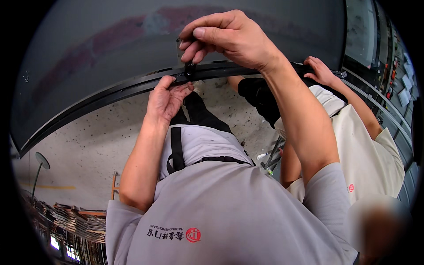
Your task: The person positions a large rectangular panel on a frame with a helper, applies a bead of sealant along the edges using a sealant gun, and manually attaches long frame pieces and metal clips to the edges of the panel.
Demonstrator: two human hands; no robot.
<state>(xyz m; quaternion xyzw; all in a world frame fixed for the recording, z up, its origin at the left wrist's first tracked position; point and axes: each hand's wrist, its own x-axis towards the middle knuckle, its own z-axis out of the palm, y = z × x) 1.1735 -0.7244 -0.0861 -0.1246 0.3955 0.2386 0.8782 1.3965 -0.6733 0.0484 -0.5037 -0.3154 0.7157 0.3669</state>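
A large dark glass panel [110, 48] with a black frame [128, 87] spans the space in front of me. On the frame's near edge stands a small black fitting [190, 69]. My left hand [165, 101] is palm up at the frame's near side, its thumb and outstretched fingers apart, fingertips close under the fitting. Above the fitting, my right hand [232, 39] has its fingers curled in, with the thumb over them. A thin flat edge [179, 46] shows beside those fingertips; what they hold is mostly hidden.
To my right a co-worker in a cream shirt [362, 150] rests a hand [321, 70] on the frame. Long metal rails [380, 99] run past them. A round disc on a green stand [43, 160] and stacked profiles [75, 221] are at lower left. Speckled concrete floor [110, 121] shows below.
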